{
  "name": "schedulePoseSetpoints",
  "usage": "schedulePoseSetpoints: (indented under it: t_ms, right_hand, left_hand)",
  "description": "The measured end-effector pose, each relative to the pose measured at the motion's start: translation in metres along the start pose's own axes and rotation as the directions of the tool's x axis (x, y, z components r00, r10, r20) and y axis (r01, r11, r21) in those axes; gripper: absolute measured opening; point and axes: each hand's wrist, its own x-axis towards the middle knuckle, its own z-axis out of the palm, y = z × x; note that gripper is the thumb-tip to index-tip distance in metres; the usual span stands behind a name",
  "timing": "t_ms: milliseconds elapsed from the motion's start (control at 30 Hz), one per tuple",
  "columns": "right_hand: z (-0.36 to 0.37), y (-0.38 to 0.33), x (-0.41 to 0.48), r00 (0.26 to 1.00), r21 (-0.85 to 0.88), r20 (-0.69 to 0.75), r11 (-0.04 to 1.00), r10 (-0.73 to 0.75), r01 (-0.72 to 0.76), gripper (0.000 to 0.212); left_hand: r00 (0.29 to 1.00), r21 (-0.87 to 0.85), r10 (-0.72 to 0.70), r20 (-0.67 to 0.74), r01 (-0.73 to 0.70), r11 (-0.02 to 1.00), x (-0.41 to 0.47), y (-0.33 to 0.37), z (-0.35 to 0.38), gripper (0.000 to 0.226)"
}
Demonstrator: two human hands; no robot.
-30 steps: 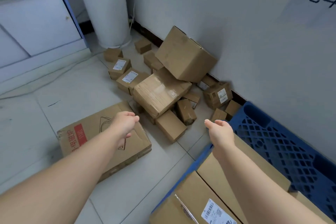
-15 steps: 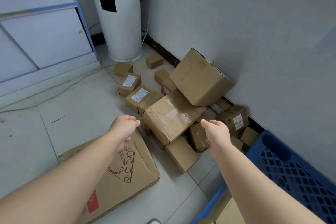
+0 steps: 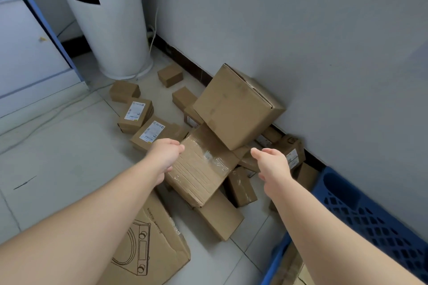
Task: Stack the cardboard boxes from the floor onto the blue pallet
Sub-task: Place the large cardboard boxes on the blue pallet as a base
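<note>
reaching into the pile by the wall, the left hand (image 3: 165,157) and right hand (image 3: 273,164) flank the taped box (image 3: 203,169), each grip loosely open and empty. the big box (image 3: 234,106) leans on its far end, so dragging it toward the blue pallet (image 3: 370,215) at right could topple that one onto the small boxes (image 3: 135,114).

Blue pallet (image 3: 370,222) runs off the right and bottom edges. Printed flat box (image 3: 157,245) is half under the left forearm (image 3: 92,215) and cut off at the bottom. Left hand (image 3: 165,154): fingers (image 3: 177,146) curl away, tips out of sight, contact with taped box (image 3: 201,169) unclear. Label (image 3: 152,131) print too small to read.
</note>
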Motion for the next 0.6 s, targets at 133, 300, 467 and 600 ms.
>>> schedulePoseSetpoints:
  t_ms: [133, 300, 467, 600]
  right_hand:
    - [0.003, -0.019, 0.028, 1.0, 0.014, -0.015, 1.0, 0.016, -0.015, 0.05]
    - [0.011, -0.045, 0.074, 0.998, 0.046, -0.056, 0.999, 0.026, -0.023, 0.049]
    - [0.021, -0.066, 0.116, 0.995, 0.075, -0.081, 0.995, 0.064, -0.058, 0.049]
    - [0.027, -0.076, 0.145, 0.992, 0.091, -0.085, 0.992, 0.095, -0.087, 0.049]
  left_hand:
    - [0.999, 0.033, 0.002, 0.045, -0.004, 0.999, 0.031, 0.027, 0.016, 0.028]
    - [0.995, 0.063, 0.03, 0.092, -0.036, 0.997, 0.083, 0.075, 0.046, 0.021]
    - [0.989, 0.113, 0.055, 0.137, -0.07, 0.991, 0.125, 0.116, 0.075, 0.027]
    - [0.986, 0.151, 0.051, 0.161, -0.076, 0.986, 0.158, 0.141, 0.096, 0.03]
